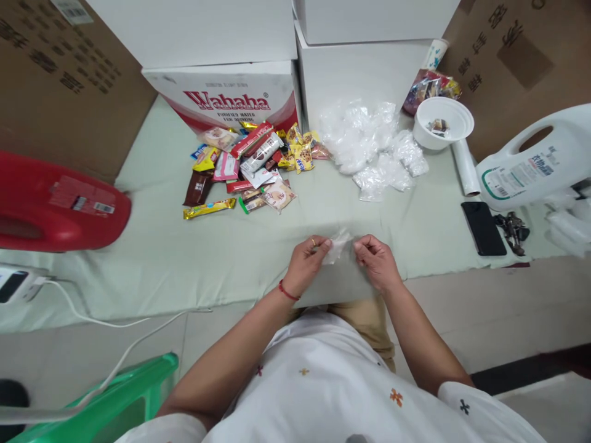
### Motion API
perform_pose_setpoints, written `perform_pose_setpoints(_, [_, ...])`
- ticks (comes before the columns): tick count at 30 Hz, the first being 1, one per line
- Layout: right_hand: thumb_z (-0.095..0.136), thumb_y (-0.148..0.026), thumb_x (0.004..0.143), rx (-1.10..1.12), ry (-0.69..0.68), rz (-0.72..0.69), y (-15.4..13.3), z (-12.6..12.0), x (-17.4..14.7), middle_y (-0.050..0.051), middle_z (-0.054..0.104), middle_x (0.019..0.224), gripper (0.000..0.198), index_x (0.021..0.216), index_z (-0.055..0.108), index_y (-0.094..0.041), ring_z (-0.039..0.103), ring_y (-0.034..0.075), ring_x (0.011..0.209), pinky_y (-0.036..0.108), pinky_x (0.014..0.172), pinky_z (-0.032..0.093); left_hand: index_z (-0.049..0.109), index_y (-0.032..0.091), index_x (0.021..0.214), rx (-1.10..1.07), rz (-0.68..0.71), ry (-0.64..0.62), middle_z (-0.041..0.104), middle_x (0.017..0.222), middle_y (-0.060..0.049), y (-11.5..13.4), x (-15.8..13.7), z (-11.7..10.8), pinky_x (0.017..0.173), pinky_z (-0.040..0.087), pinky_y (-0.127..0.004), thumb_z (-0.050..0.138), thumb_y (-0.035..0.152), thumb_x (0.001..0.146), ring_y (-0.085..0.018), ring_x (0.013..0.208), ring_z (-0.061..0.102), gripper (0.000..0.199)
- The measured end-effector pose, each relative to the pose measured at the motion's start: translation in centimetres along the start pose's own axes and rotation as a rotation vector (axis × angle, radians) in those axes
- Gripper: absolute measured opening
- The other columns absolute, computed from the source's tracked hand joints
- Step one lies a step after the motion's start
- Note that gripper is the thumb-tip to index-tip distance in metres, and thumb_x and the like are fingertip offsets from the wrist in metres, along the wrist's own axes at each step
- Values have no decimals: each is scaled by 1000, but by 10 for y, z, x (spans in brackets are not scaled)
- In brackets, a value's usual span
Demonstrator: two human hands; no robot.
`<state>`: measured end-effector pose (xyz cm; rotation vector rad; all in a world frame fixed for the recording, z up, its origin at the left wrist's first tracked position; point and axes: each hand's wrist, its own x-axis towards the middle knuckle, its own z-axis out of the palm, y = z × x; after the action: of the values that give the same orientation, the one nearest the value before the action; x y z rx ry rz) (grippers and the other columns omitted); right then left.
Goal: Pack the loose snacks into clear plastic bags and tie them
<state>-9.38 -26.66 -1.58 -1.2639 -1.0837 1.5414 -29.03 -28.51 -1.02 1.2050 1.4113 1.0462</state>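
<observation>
Head view: clear bag (340, 246) btwn L hand (307, 261) & R hand (375, 261)

Key relation: bag lies immed. right of the L fingers and just left of the R fingers, near the front edge of the pale green tabletop (161, 264). L fingers are pinched on its left side, so L hand is nearer & has the surer hold. R fingers look narrow, tips curled in at the bag's right edge; can't tell if they're closed on it. Long axis is hard to read (thin, crumpled), but approx. it slants from lower left to upper right across the gap. Can't tell if it touches the tabletop or hangs just above.

Counts: 1 bag at the hands. Beyond & a bit right, 1 pile of clear bags (364, 141), too tangled to no. Beyond & left, 1 snack heap (253, 160), pkts overlapping, exact tot. n/a; at its front-left, 1 yellow bar (210, 209) w/ 1 dark brown pkt (197, 187) just behind. R side: 1 white tub (429, 138) w/ small pcs (438, 128) inside (no. unclear), 1 plastic roll (465, 169), 1 white jug (521, 166), 1 blk phone (482, 227), 1 key bunch (513, 232) beside it. L side: 1 red jug (64, 221), 1 white device (21, 283). Back: 1 Wahaha carton (221, 92); 2 brown cartons, i.e. left carton (92, 123) & right carton (554, 61).
</observation>
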Motion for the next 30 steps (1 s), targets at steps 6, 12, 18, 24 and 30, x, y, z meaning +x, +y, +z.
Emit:
perform_pose_setpoints(6, [81,-59,75,-72,-76,-25,-2,9,-4,1,63,86,42,89,65,-23,53,14,73,24,57,44,75,17,86,-157,7,155,67,86,-2,-2,0,2,74,46,-26,74,41,85,-15,82,59,23])
perform_pose_setpoints(12, [80,-48,75,-38,68,-31,-1,18,7,-4,55,68,30,81,66,-22,45,11,59,24,55,38,72,19,82,-533,-121,246,62,73,3,0,7,1,62,45,-22,91,42,67,-8,65,54,34])
perform_pose_setpoints(18, [86,-48,69,103,67,83,3,-17,3,-6,49,65,37,79,64,-21,40,10,56,24,51,34,66,20,79,-824,-317,259,63,79,5,4,10,-19,66,52,-22,99,33,54,-9,72,59,44])
perform_pose_setpoints(24, [72,-50,88,-445,248,-271,-9,-24,-4,4,64,94,33,104,70,-21,51,14,68,28,62,46,69,19,79,-755,-217,172,72,88,1,9,4,-11,76,55,-26,97,38,62,-12,82,64,38])
perform_pose_setpoints(30, [65,-25,97,-599,-17,-649,-34,12,8,3,68,98,15,110,71,-25,55,12,65,27,63,49,73,18,79,-699,-118,188,72,91,-1,18,3,-2,76,54,-24,93,38,65,-12,83,63,32])
